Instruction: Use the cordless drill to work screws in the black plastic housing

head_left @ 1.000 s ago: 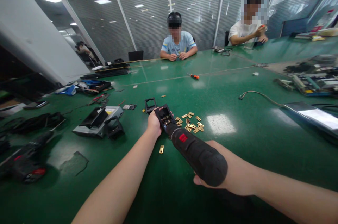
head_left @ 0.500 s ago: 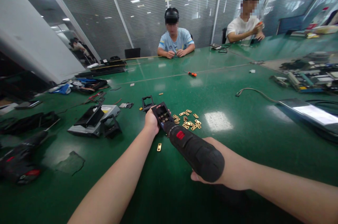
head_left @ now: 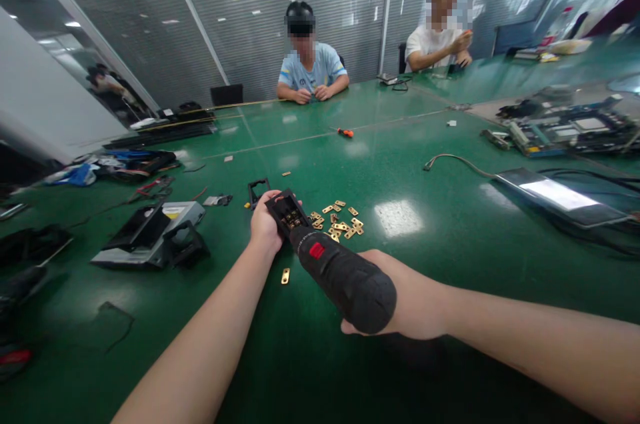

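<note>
My right hand (head_left: 403, 304) is wrapped round the thick black handle of an electric screwdriver (head_left: 340, 277) with a red button. Its tip points into a small black housing (head_left: 286, 211) with brass contacts inside. My left hand (head_left: 264, 225) grips that housing from the left and holds it on the green table (head_left: 450, 257). A scatter of several small brass plates (head_left: 340, 219) lies just right of the housing. One single brass plate (head_left: 285, 275) lies under my left wrist.
A black frame part (head_left: 257, 189) sits behind the housing. A dismantled grey drive unit (head_left: 150, 237) lies at left, cables and tools beyond. A flat panel with cable (head_left: 560, 196) and circuit boards (head_left: 565, 127) lie at right. Two people sit across; an orange screwdriver (head_left: 344, 133) lies mid-table.
The view has swung to the right and down a little, so everything sits further left in frame. Both hands keep the same hold on the housing and the screwdriver.
</note>
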